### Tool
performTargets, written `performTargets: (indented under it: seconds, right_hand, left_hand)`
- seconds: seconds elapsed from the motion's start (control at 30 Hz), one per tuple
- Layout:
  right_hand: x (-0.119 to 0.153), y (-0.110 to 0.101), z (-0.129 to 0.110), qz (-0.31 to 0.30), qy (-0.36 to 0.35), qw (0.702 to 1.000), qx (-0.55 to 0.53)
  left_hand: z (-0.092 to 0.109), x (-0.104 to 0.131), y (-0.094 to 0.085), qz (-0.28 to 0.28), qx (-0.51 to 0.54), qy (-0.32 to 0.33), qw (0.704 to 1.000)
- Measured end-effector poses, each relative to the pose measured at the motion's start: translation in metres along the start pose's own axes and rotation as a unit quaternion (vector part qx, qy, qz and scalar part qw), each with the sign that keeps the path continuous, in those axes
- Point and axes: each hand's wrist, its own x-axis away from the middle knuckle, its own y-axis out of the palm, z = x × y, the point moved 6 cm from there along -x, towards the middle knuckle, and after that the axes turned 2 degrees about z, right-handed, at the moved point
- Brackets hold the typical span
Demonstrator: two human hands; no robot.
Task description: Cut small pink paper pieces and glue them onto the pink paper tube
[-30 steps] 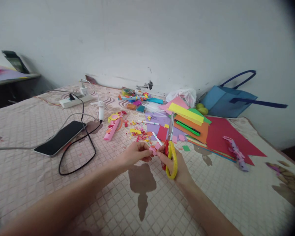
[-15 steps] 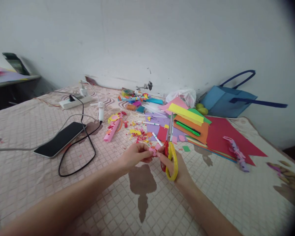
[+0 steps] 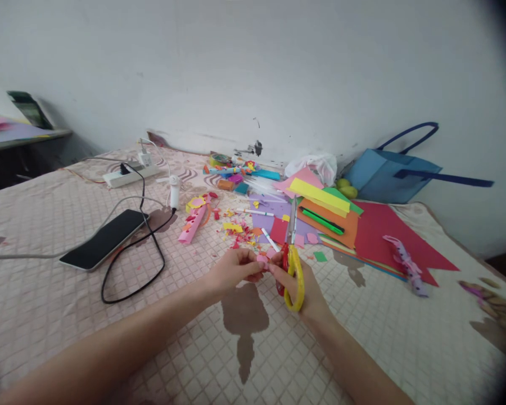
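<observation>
Between the fingertips of both hands is a small pink paper piece [image 3: 262, 259]. My left hand [image 3: 235, 269] pinches it from the left, fingers closed. A pair of scissors [image 3: 295, 281] with red and yellow handles rests in my right hand [image 3: 310, 295], blades pointing away from me. The thumb and finger of that same hand also touch the pink paper's right side. Just beyond lie many tiny paper scraps [image 3: 247, 233] and a white marker [image 3: 270, 240]. A green paper scrap [image 3: 320, 256] lies to the right.
Coloured sheets, among them red paper [image 3: 398, 236], and a green cutter [image 3: 321, 220] lie to the right. A blue bag [image 3: 394, 174] stands by the wall. On the left are a black phone-like device [image 3: 103, 239], a looping cable [image 3: 162, 253] and a power strip [image 3: 130, 176].
Both hands keep nearly the same pose around the pink paper. The whole view has shifted very slightly.
</observation>
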Motion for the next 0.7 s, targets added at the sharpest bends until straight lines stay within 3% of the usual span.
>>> performTargets:
  seconds: [0.13,0.37,0.53,0.7]
  right_hand:
    - [0.003,0.002,-0.005,-0.017,-0.018,0.999,0.022]
    - [0.008,0.013,0.01,-0.095,0.029,0.995,0.027]
    - [0.015,0.019,0.003,-0.142,-0.011,0.986,0.09]
    - [0.019,0.02,-0.003,-0.142,-0.024,0.979,0.147]
  left_hand:
    - [0.002,-0.002,-0.005,0.008,0.039,0.024,0.999]
    - [0.024,-0.001,-0.018,0.044,0.12,0.078,0.989]
    - [0.04,0.002,-0.026,0.064,0.166,0.111,0.978]
    - [0.045,0.003,-0.029,0.073,0.179,0.126,0.973]
